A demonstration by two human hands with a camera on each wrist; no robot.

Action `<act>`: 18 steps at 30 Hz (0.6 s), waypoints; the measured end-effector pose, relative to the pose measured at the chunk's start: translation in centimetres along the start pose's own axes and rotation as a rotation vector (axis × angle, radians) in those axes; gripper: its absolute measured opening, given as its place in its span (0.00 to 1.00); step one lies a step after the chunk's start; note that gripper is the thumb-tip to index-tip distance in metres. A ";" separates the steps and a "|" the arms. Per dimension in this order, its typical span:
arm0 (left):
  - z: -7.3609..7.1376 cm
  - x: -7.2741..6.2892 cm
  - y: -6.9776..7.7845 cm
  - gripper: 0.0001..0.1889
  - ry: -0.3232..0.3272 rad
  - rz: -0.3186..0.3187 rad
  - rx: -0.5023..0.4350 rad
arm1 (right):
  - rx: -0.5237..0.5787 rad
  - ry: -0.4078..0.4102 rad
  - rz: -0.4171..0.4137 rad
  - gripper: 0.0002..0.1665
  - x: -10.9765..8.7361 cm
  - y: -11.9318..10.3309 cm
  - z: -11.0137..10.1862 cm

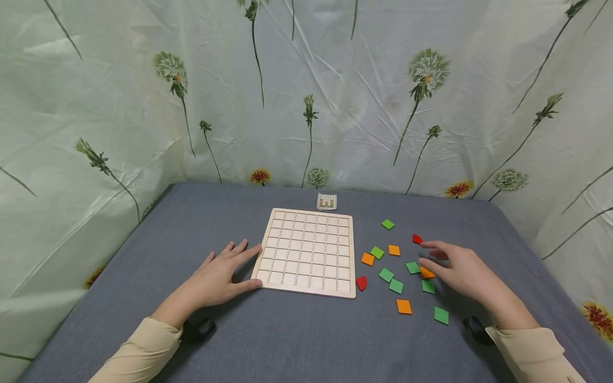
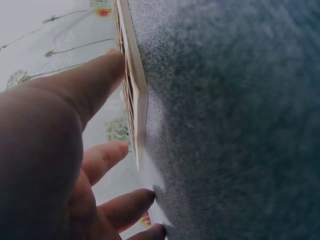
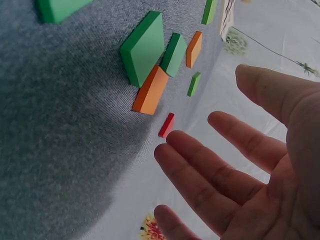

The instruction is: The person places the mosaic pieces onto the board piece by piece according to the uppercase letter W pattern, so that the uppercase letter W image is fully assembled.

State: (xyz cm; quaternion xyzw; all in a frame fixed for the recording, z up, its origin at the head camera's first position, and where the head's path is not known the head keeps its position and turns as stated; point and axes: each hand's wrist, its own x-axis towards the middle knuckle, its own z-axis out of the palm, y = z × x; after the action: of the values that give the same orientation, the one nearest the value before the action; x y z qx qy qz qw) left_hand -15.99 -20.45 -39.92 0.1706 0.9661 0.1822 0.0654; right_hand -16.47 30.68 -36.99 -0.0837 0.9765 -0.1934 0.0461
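Observation:
A pale wooden grid board point(image 1: 306, 250) lies flat on the table, its square recesses holding no pieces. My left hand point(image 1: 217, 279) touches the board's left edge with thumb and index finger, the other fingers spread toward the table. Over the scattered pieces at right hovers my right hand point(image 1: 466, 271), fingers loosely extended and holding nothing. Its index fingertip is closest to a red rounded piece point(image 1: 416, 239). Below the thumb lie an orange tile point(image 1: 426, 273) and a green tile point(image 1: 428, 286). In the right wrist view, that red piece point(image 3: 167, 125) lies beyond the orange tile point(image 3: 151, 91).
Several green and orange tiles spread between board and right hand, including a light green one point(image 1: 388, 224) at the back. Another red piece point(image 1: 361, 283) lies beside the board's right edge. A small printed card point(image 1: 326, 201) sits behind the board. Flowered cloth point(image 1: 287, 133) hangs around the table.

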 end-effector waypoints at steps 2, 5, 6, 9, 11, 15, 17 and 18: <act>0.0 -0.1 -0.1 0.43 0.003 0.012 -0.008 | 0.011 -0.011 -0.001 0.34 0.3 -0.1 0.1; 0.1 -0.1 -0.2 0.42 0.006 0.024 -0.009 | 0.022 -0.025 -0.008 0.33 0.7 0.0 0.2; 0.2 -0.1 -0.3 0.42 0.005 0.025 -0.008 | 0.026 -0.031 -0.010 0.33 0.9 0.0 0.2; 0.3 -0.2 -0.4 0.41 -0.002 0.032 0.000 | 0.038 -0.047 -0.020 0.32 1.2 -0.1 0.3; 0.4 -0.2 -0.5 0.40 -0.011 0.033 0.001 | 0.044 -0.059 -0.025 0.32 1.5 -0.1 0.3; 0.5 -0.2 -0.6 0.40 -0.022 0.037 -0.006 | 0.051 -0.079 -0.028 0.33 2.0 -0.1 0.3; 0.5 -0.2 -0.7 0.40 -0.026 0.037 -0.009 | 0.055 -0.086 -0.030 0.33 2.3 -0.1 0.2; 0.5 -0.2 -0.7 0.39 -0.027 0.037 -0.009 | 0.058 -0.088 -0.031 0.33 2.4 -0.2 0.2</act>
State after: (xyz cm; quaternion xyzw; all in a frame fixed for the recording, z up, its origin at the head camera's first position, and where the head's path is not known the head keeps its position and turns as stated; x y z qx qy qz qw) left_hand -15.95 -20.97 -40.65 0.1907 0.9610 0.1856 0.0758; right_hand -18.79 30.00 -37.25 -0.1059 0.9660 -0.2186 0.0885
